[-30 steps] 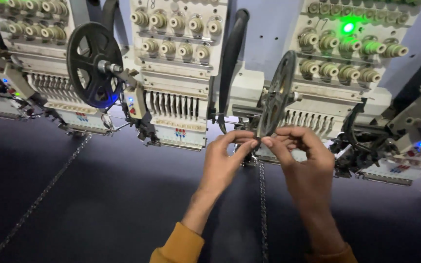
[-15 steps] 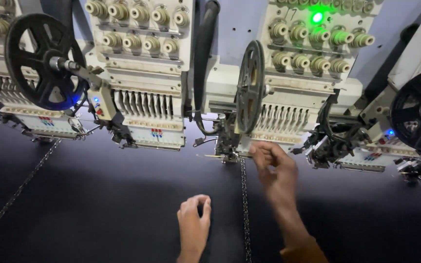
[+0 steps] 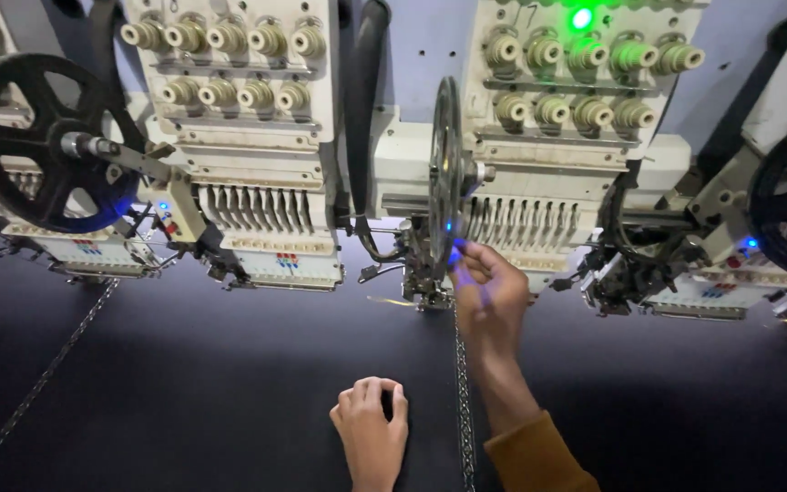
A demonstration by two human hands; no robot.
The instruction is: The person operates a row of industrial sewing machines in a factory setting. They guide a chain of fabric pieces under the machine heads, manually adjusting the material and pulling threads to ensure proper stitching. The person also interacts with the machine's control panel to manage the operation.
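While right hand pinches at reel, left hand curled empty on open dark cloth.

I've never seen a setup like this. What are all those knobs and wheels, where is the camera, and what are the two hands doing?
The camera sits on the person's head and looks down at their own hands. Along the back stands a row of cream machine heads, each with pale knobs on top and a comb of thin needle bars below, and black spoked reels mounted between them. A green lamp glows on one head. In front lies a wide dark cloth with lines of sequin stitching. The right hand reaches up to the parts under the middle reel; whether it pinches anything is unclear. The left hand rests curled on the cloth, holding nothing visible.
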